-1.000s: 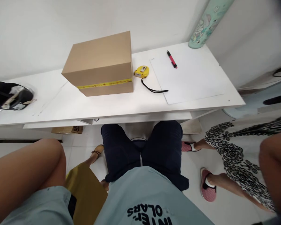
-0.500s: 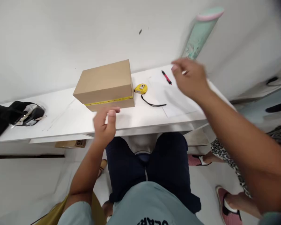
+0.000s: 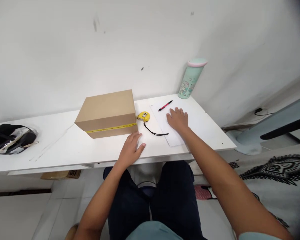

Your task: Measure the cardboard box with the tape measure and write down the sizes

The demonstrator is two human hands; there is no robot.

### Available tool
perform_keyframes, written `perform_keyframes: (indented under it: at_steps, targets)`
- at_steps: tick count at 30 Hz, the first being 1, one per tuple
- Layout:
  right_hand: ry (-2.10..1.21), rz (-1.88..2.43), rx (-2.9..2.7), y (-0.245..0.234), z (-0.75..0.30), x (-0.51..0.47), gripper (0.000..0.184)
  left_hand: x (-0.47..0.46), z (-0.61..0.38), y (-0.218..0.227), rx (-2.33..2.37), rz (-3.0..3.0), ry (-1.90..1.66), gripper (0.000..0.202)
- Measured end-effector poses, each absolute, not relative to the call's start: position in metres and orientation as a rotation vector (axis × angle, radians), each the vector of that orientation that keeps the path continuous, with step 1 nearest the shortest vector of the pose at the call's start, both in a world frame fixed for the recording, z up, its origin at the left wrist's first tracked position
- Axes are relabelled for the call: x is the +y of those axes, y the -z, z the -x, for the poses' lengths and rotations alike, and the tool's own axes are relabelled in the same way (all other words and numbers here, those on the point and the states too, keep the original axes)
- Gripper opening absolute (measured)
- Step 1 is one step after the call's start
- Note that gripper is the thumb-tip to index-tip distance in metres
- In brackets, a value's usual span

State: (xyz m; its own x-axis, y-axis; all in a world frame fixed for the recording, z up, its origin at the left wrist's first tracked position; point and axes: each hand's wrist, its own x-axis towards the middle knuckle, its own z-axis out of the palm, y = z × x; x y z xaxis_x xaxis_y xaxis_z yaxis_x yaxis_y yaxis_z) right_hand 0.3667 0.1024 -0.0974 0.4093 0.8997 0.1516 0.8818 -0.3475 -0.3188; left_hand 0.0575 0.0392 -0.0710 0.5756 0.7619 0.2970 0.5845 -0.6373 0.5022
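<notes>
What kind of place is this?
Probably a small indoor workspace: a white desk against a wall, with a taped cardboard box, a yellow tape measure and paper on it.

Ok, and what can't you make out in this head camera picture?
In the head view:
Inside of the brown cardboard box: hidden by its closed top and sides.
Part of the flat white paper sheet: covered by the right hand.
Left end of the black strapped item: cut off by the picture's left edge.
Print on the thin yellow strip along the box's front: too small to read.
</notes>
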Motion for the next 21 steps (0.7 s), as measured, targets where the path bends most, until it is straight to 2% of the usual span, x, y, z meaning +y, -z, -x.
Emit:
perform_keyframes:
  at_steps: [6, 10, 14, 19, 21]
  targets:
    - [-0.039, 2.206, -1.499, 0.1, -0.366, 0.103, 0.055, 0.04, -0.05, 0.072, 1.15, -2.379, -0.843, 0.043]
    - [0.03, 2.057, -1.534, 0.083, -0.356, 0.092, 0.052, 0.039, -0.05, 0.072, 1.135, -2.305, -0.899, 0.039]
    - [-0.059, 1.949, -1.63, 0.066, -0.317, 0.1, 0.048, 0.039, -0.049, 0.071, 1.133, -2.242, -0.946, 0.034]
    - [-0.25, 1.912, -1.681, 0.069, -0.259, 0.127, 0.07, 0.038, -0.047, 0.07, 1.173, -2.169, -0.948, 0.032]
    - [-0.3, 1.89, -1.684, 0.074, -0.247, 0.13, 0.07, 0.036, -0.046, 0.071, 1.181, -2.121, -0.946, 0.031]
